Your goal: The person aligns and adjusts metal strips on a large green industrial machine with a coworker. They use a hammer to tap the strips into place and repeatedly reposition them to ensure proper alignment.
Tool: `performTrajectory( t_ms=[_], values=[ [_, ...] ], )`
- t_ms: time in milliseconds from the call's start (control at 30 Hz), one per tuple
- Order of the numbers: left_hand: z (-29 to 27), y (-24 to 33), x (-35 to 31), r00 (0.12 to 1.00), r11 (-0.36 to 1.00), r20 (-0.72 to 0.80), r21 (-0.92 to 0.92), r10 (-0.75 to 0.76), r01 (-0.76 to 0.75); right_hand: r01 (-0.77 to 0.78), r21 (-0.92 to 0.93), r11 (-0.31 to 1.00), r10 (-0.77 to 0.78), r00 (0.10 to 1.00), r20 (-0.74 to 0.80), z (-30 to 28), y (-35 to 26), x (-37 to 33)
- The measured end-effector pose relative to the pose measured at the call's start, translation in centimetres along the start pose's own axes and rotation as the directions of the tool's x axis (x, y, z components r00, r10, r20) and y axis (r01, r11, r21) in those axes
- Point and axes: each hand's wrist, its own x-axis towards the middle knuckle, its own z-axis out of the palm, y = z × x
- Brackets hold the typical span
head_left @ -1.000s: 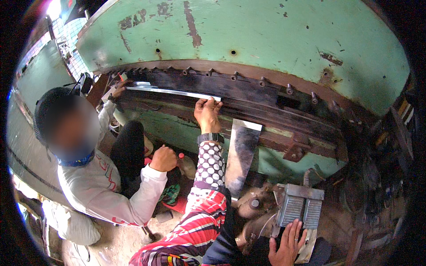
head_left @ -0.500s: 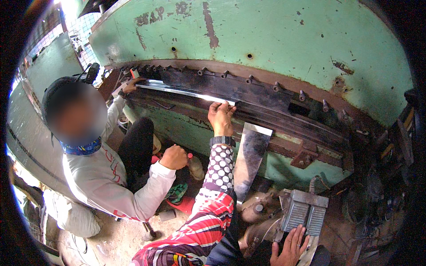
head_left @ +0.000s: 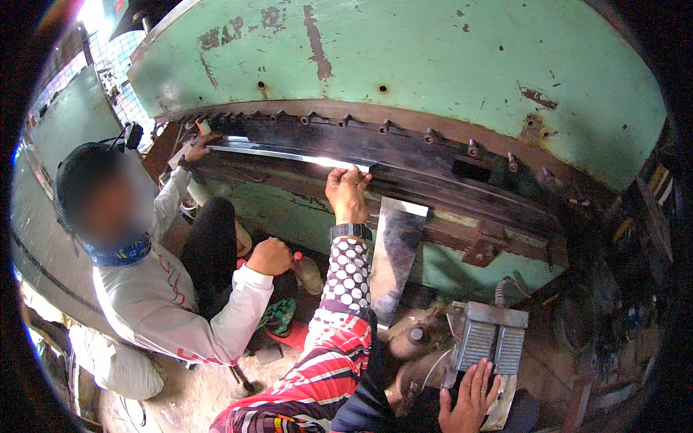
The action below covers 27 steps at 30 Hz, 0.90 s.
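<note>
Now the left hand (head_left: pixel 348 195) pinches a long shiny silver metal strip (head_left: pixel 289 154) running off to its left, while the right hand (head_left: pixel 469 401) lies open on a grey ribbed metal double pedal (head_left: pixel 492 338), where an accidental push could perhaps trap the pinching fingers.
</note>
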Motion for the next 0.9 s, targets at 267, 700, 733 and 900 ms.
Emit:
performTrajectory(
  t_ms=[267, 700, 733, 900],
  values=[
    [1.0, -1.2, -1.0, 0.997, 0.991, 0.074, 0.13, 0.014, -0.024, -0.005, -0.013, 1.0, 0.006, 1.0, 0.01, -0.9, -0.6, 0.6],
    [10.1, -0.3, -7.7, 0.924, 0.931, 0.139, -0.032, -0.356, 0.364, 0.006, 0.002, 1.0, -0.006, 0.998, -0.059, -1.0, -0.7, 0.9],
    [10.6, 0.1, -8.0, 0.915, 0.922, 0.14, -0.026, -0.378, 0.385, 0.03, -0.005, 1.0, -0.03, 0.997, -0.077, -1.1, -0.8, 1.1],
    [11.0, -0.7, -8.3, 0.901, 0.911, 0.173, -0.042, -0.398, 0.41, 0.01, -0.019, 1.0, -0.01, 1.0, -0.029, -1.7, -1.3, 1.2]
  ],
)
